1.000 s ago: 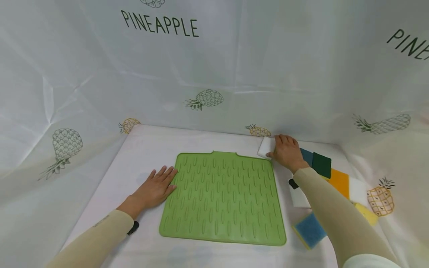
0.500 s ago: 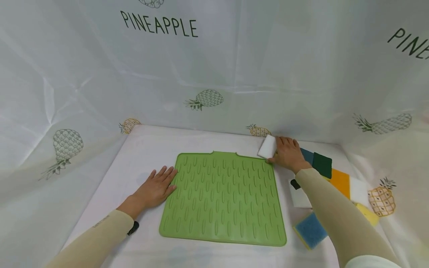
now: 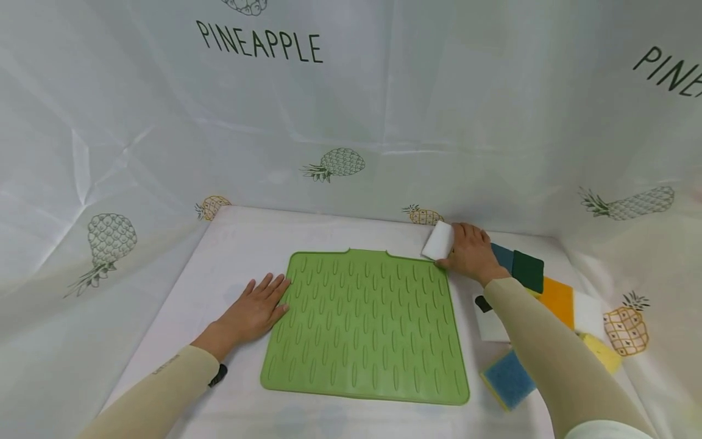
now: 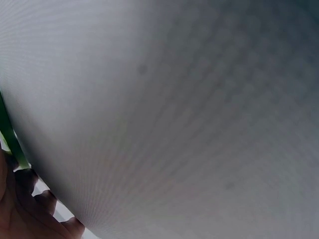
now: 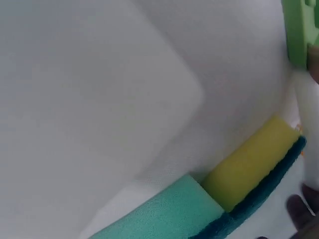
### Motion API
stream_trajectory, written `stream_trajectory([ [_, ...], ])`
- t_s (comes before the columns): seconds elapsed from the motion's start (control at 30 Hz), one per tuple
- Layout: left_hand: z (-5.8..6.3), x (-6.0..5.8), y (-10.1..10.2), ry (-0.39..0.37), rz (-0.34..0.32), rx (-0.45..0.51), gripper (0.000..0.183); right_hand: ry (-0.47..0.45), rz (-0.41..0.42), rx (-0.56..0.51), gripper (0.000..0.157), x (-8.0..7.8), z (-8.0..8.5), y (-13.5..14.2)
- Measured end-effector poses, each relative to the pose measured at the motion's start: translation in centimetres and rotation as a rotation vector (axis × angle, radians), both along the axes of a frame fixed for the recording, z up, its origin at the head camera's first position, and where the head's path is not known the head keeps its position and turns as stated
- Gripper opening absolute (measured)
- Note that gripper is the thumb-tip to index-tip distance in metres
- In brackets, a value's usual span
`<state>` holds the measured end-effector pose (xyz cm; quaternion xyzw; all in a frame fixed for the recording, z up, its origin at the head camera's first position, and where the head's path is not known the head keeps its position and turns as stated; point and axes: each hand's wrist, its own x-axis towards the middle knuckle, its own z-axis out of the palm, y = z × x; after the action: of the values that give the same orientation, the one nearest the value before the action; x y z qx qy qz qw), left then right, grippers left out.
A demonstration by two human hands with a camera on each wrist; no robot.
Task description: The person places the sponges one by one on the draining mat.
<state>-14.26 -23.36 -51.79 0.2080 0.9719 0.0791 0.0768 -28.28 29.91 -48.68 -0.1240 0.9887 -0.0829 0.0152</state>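
Note:
A green ridged silicone mat (image 3: 362, 326) lies flat on the white cloth. My left hand (image 3: 253, 310) rests flat at the mat's left edge, its fingertips touching the rim. At the mat's far right corner, my right hand (image 3: 468, 251) holds a white sponge (image 3: 438, 241), thumb at the near end and fingers at the far end. In the right wrist view, the white sponge (image 5: 308, 124) stands between thumb and fingers, and the thumb meets the corner of the green mat (image 5: 297, 35). Part of the sponge is hidden by the hand.
Right of the mat lie several sponges: dark green (image 3: 528, 271), blue (image 3: 501, 256), orange (image 3: 557, 302), white (image 3: 588, 313), yellow (image 3: 602, 352) and a blue-topped one (image 3: 510, 379). My right forearm (image 3: 548, 347) crosses over them. A pineapple-printed sheet (image 3: 466, 122) rises behind the table.
My right thumb has slid off the white sponge's top toward the mat corner, and more of the sponge shows, slightly shifted. The left hand and mat have not moved.

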Motion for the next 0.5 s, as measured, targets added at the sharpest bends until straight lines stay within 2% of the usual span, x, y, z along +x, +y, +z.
stream_trajectory([
  [0.13,0.0,-0.07,0.05,-0.001,-0.001,-0.002,0.068,-0.068,-0.035,-0.017,0.114,-0.15,0.03,0.66],
  [0.27,-0.12,-0.08,0.02,-0.002,0.0,0.0,0.068,-0.083,-0.037,-0.008,0.113,-0.52,-0.08,1.05],
  [0.37,-0.12,-0.06,0.01,-0.001,-0.003,-0.003,0.068,-0.044,-0.021,0.019,0.111,-0.72,0.04,1.09],
  [0.5,0.06,0.04,0.0,-0.003,-0.003,-0.003,0.067,0.06,0.02,0.072,0.109,-0.77,0.34,0.66],
])
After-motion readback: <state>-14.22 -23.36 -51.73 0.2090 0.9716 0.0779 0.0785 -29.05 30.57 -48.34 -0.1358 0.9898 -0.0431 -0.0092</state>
